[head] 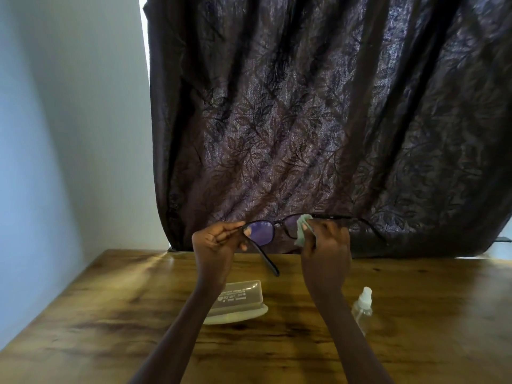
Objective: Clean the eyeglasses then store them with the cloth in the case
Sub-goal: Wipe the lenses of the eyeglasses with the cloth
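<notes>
Dark-framed eyeglasses (261, 231) are held up above the wooden table, lenses facing me, both temples unfolded. My left hand (214, 246) pinches the frame at the left lens edge. My right hand (325, 245) presses a pale green cloth (303, 230) over the right lens, hiding most of that lens. Below the hands, a translucent beige glasses case (239, 299) lies on the table, partly hidden by my left forearm; its open lid rests flat in front of it.
A small clear spray bottle (363, 307) with a white nozzle stands on the wooden table (110, 314) right of the case, beside my right forearm. A dark leaf-patterned curtain (318, 120) hangs behind the table's far edge. A pale wall (69, 120) is at the left.
</notes>
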